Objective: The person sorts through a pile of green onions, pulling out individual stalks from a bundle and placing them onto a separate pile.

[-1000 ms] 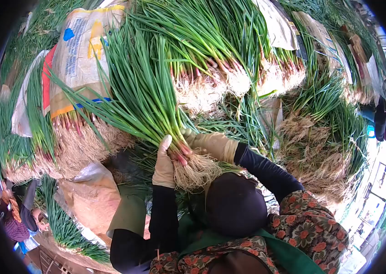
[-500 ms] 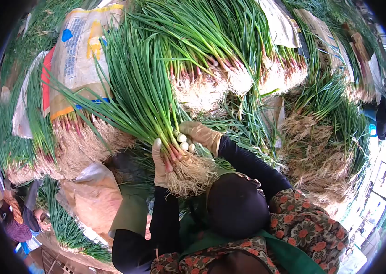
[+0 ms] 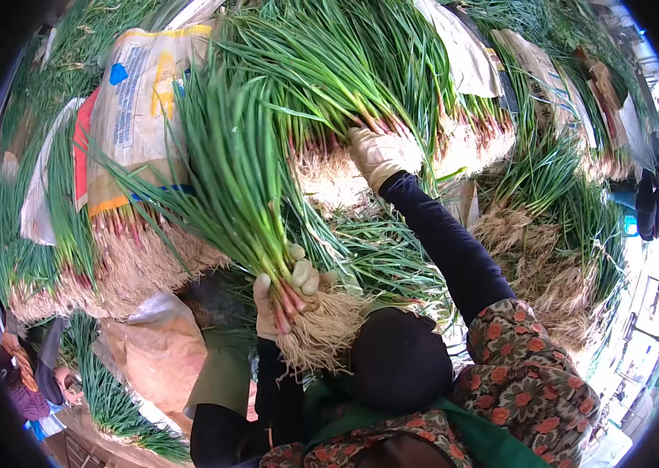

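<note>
In my gloved left hand (image 3: 298, 285) is a bunch of spring onions (image 3: 271, 242), with fingers wrapped round the reddish lower stems. The long green leaves point up and away, and pale stringy roots hang below the hand. My gloved right hand (image 3: 376, 156) reaches out to a large pile of spring onions (image 3: 329, 70). Its fingers curl in among the stems at the pile's root end, closing on some of them; the fingertips are partly hidden there.
A printed sack (image 3: 138, 117) covers spring onions at the left, and a white sack (image 3: 466, 51) lies over more at the upper right. Loose leaves (image 3: 392, 242) and a rooty heap (image 3: 540, 257) lie to the right. An orange-brown sack (image 3: 154, 335) sits lower left.
My right hand has left the bunch and moved up to the pile. The left hand keeps hold of the bunch, a little lower, its fingers now wrapped across the stems.
</note>
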A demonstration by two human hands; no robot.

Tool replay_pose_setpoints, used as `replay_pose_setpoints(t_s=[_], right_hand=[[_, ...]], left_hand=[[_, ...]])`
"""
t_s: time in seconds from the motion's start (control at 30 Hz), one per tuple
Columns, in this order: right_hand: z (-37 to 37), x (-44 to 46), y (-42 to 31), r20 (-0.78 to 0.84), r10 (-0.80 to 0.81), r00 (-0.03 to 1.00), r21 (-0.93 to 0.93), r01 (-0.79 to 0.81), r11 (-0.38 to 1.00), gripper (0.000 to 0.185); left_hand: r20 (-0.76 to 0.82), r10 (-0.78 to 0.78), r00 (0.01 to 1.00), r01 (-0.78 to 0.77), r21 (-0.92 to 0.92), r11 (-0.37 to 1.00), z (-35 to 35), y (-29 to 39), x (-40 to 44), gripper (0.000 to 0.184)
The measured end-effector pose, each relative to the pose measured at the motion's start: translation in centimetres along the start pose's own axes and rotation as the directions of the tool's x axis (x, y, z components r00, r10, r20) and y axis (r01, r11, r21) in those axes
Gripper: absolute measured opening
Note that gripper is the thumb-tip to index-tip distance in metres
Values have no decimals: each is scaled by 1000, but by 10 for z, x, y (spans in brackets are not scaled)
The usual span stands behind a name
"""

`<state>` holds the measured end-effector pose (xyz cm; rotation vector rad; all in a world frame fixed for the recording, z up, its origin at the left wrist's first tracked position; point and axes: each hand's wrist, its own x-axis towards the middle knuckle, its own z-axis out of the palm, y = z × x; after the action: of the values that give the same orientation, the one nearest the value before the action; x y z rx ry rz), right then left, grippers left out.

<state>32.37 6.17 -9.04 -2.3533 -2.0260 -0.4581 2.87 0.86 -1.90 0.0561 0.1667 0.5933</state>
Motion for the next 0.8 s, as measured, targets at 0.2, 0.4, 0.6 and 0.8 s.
replay_pose_setpoints(t_s=[0.2,0.4,0.6,0.8], right_hand=[[-6,-65,-43,283,-526,802,636,254,728,8],[-46,-21,-6,321,-155,934,234,80,969,23],[21,47,11,228,81,970,109,-108,988,23],[-67,-64,-56,405,-441,801,714,24,700,29]], left_hand=[[-90,204,975,-205,-2,979,5,0,8,58],[-317,157,935,-140,73,987,-2,-8,8,57],[-285,156,946,-140,78,987,-24,-7,9,56],[-428,197,882,-63,308,949,-29,-11,10,60]])
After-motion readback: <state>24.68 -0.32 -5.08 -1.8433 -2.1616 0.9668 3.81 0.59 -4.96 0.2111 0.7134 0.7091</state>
